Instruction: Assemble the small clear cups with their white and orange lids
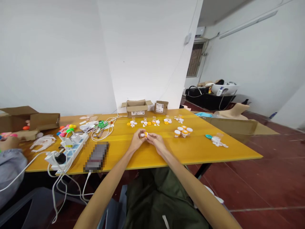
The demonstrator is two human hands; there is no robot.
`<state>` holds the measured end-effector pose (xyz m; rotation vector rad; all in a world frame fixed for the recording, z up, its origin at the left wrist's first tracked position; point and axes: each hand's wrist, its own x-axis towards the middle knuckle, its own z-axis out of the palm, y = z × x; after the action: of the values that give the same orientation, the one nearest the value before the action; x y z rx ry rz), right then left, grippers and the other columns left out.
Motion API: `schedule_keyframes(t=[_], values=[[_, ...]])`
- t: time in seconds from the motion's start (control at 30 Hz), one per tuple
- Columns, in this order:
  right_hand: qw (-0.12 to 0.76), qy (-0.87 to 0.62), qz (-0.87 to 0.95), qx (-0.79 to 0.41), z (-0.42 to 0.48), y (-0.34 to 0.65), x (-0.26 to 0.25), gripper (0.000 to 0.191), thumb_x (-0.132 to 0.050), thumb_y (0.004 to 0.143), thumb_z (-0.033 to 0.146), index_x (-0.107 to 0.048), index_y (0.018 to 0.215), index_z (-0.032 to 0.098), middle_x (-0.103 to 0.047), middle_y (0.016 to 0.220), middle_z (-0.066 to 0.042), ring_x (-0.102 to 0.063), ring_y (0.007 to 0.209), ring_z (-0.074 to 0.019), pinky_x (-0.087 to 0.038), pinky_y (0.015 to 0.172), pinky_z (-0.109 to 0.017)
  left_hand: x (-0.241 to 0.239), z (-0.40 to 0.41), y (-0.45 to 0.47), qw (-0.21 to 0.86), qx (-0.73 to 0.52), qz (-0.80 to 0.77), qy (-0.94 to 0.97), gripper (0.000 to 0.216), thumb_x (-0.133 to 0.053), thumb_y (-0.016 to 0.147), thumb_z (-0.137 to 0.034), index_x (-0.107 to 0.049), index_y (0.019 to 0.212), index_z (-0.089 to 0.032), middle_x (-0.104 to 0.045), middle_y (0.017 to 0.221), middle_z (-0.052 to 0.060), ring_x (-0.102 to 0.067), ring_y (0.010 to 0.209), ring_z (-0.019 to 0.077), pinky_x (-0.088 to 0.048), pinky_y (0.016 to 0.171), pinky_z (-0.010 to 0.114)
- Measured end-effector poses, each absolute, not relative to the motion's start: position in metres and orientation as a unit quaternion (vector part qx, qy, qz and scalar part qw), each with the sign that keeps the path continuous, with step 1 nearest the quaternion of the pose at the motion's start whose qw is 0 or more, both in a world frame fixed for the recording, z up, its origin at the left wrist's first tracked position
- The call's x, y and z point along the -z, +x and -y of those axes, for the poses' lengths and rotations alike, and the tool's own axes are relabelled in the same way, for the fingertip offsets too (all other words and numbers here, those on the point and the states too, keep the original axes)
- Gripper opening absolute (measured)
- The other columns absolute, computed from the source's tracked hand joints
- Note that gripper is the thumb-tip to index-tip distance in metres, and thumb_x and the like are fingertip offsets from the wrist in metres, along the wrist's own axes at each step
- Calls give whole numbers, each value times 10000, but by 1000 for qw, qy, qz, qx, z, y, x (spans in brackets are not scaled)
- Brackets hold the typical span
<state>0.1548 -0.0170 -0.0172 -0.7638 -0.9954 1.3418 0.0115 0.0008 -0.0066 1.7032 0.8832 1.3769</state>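
Observation:
My left hand (136, 140) and my right hand (155, 140) meet over the middle of the yellow table (190, 151). Together they pinch a small white and orange part (144, 135) between the fingertips. Both hands are closed on it. Beyond them lies a row of small white and orange pieces (156, 122). A cluster of little orange and white cups (182, 131) stands to the right of my hands.
Two open cardboard boxes (137, 108) stand at the table's far edge, and a bigger box (28, 122) at the far left. A white power strip (70, 149) with cables and a dark device (97, 156) lie left of my hands. Another person's grey sleeve (10, 168) is at the left edge.

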Motion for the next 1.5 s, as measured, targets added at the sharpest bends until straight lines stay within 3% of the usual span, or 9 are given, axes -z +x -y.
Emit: schedule_keyframes(t=[0.37, 0.63, 1.07, 1.5], values=[[651, -351, 435, -513, 14, 151, 23, 384, -891, 501, 490, -755, 711, 199, -765, 764, -60, -690, 727, -210, -581, 779, -376, 4, 1, 13, 318, -532, -373, 690, 252, -749, 664, -114, -734, 898, -206, -738, 963, 26, -687, 904, 193, -553, 858, 322], [636, -380, 480, -470, 12, 153, 27, 352, -841, 584, 510, -762, 743, 206, -779, 808, -77, -712, 800, -250, -567, 805, -389, 9, -1, 13, 351, -526, -394, 667, 261, -766, 663, -152, -743, 918, -200, -759, 952, 34, -691, 831, 187, -564, 801, 318], [644, -402, 530, -378, 17, 150, 21, 254, -732, 708, 458, -767, 803, 225, -793, 893, -80, -725, 891, -285, -564, 854, -423, 5, 2, 14, 363, -520, -390, 668, 219, -767, 721, -220, -746, 938, -192, -775, 967, 57, -711, 877, 212, -562, 858, 351], [624, -402, 563, -363, 21, 152, 18, 270, -687, 753, 492, -756, 784, 233, -787, 817, -61, -711, 806, -261, -561, 768, -378, 8, -1, 12, 369, -527, -389, 659, 251, -793, 691, -257, -744, 931, -201, -767, 951, 47, -696, 882, 210, -557, 865, 351]])
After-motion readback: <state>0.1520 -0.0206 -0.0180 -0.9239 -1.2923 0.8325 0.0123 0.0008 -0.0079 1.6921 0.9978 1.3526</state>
